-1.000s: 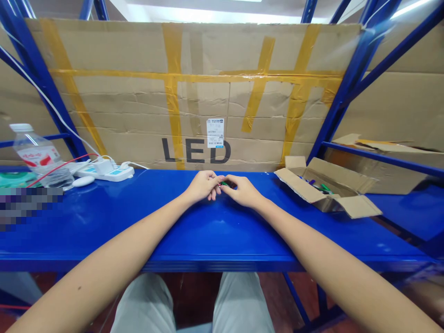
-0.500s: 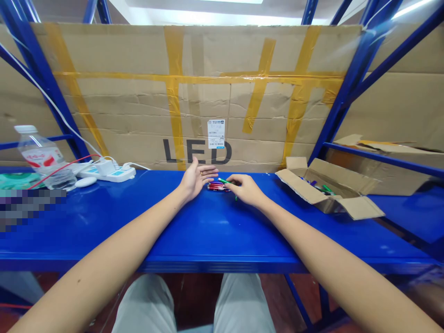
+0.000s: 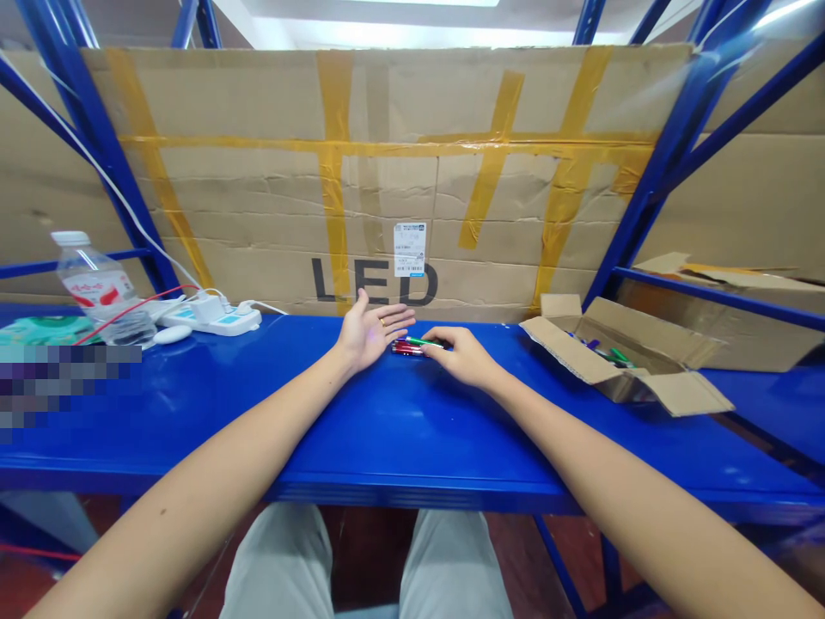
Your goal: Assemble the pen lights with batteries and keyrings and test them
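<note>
Several pens lie together on the blue table [image 3: 412, 438], between my hands. A red pen [image 3: 406, 350] is nearest me in the group, and a green pen [image 3: 422, 342] lies across the top of it. My right hand [image 3: 461, 354] pinches the green pen at its right end with thumb and fingers. Beside the pens' left ends, my left hand [image 3: 377, 331] is open, palm turned up and to the right, with its fingers spread and nothing in it.
An open cardboard box [image 3: 580, 361] with several pens sits on the right. At the left are a plastic bottle [image 3: 106, 292], a power strip [image 3: 225, 320] and a white oval object [image 3: 172, 334]. A large cardboard sheet [image 3: 271, 198] stands behind the table.
The green pen, tilted in my right hand before, now lies lower and flatter on the other pens. My left hand has opened more, palm up. The view has shifted slightly left.
</note>
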A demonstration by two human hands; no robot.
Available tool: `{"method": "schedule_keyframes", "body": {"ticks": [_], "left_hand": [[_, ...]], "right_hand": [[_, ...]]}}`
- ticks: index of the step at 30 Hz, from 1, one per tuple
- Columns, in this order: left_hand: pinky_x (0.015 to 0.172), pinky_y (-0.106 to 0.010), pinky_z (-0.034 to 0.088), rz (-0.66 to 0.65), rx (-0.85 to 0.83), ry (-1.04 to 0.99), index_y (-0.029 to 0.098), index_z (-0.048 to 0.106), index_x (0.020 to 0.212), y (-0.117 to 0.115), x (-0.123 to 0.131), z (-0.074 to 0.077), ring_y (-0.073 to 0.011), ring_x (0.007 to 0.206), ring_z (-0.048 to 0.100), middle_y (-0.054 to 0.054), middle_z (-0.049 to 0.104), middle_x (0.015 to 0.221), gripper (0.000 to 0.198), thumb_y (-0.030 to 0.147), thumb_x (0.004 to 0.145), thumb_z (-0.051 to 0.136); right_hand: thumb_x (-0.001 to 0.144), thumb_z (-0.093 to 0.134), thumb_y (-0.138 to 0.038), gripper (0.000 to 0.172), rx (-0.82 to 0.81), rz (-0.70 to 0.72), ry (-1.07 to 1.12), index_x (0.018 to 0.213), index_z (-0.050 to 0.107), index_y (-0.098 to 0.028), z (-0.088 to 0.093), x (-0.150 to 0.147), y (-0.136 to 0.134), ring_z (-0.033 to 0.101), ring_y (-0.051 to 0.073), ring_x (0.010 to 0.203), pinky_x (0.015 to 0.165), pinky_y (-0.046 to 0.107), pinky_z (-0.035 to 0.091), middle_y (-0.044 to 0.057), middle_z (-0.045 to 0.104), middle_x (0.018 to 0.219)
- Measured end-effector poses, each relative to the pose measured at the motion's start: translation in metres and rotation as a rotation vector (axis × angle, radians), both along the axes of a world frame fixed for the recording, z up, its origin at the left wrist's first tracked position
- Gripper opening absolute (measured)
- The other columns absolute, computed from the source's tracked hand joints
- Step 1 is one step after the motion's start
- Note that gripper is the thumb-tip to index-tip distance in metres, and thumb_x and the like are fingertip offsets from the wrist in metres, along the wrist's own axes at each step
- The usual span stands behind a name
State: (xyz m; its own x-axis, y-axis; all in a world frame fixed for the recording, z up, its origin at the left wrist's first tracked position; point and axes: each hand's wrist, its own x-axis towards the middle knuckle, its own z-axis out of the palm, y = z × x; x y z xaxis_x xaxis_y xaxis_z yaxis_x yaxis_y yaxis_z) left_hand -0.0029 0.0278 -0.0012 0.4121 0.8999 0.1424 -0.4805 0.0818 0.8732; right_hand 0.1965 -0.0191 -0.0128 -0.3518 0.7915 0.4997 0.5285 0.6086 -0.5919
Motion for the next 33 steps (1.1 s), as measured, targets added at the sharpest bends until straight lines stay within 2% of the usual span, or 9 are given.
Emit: {"method": "schedule_keyframes", "body": {"ticks": [9,19,25,29,33], "left_hand": [[0.105,-0.044,0.043,-0.11,-0.031,-0.009,0.006,0.054,0.135,-0.0003,-0.0034,-0.0015,-0.0333,0.131,0.053,-0.026,0.057,0.138,0.091,0.077,0.088,0.023],[0.094,-0.046,0.05,-0.125,-0.033,0.041,0.005,0.059,0.125,-0.0041,-0.0013,-0.0022,-0.0356,0.118,0.062,-0.028,0.058,0.134,0.082,0.073,0.091,0.028],[0.094,-0.047,0.05,-0.147,-0.035,0.042,0.006,0.06,0.122,-0.0031,0.0,-0.0044,-0.0345,0.115,0.064,-0.026,0.063,0.127,0.08,0.072,0.091,0.027],[0.093,-0.047,0.05,-0.161,-0.028,0.032,0.006,0.06,0.12,-0.0027,0.0002,-0.0053,-0.0347,0.112,0.065,-0.027,0.064,0.125,0.081,0.073,0.091,0.026],[0.093,-0.047,0.05,-0.173,-0.027,0.028,0.006,0.06,0.12,-0.0027,0.0004,-0.0054,-0.035,0.111,0.065,-0.027,0.064,0.124,0.081,0.073,0.091,0.025]], "right_hand": [[0.085,0.057,-0.026,0.018,0.001,0.008,-0.003,0.083,0.071,-0.016,0.0007,0.0002,-0.0007,0.058,0.017,0.074,0.072,0.03,0.042,0.005,0.073,0.083],[0.085,0.058,-0.03,0.02,-0.026,0.011,-0.017,0.086,0.073,-0.016,0.0001,0.0002,-0.0007,0.058,0.018,0.074,0.072,0.031,0.042,0.006,0.072,0.084],[0.084,0.057,-0.032,0.021,-0.024,0.037,-0.007,0.08,0.071,-0.016,-0.0007,0.0026,0.0028,0.055,0.017,0.069,0.067,0.03,0.04,0.004,0.07,0.076],[0.083,0.057,-0.034,0.023,-0.058,0.001,-0.034,0.079,0.07,-0.016,-0.0004,0.004,0.004,0.05,0.016,0.064,0.063,0.03,0.037,0.003,0.066,0.071],[0.083,0.057,-0.034,0.022,-0.068,0.004,-0.026,0.079,0.07,-0.016,0.0005,0.0052,0.0038,0.054,0.017,0.068,0.065,0.03,0.039,0.004,0.068,0.076]]}}
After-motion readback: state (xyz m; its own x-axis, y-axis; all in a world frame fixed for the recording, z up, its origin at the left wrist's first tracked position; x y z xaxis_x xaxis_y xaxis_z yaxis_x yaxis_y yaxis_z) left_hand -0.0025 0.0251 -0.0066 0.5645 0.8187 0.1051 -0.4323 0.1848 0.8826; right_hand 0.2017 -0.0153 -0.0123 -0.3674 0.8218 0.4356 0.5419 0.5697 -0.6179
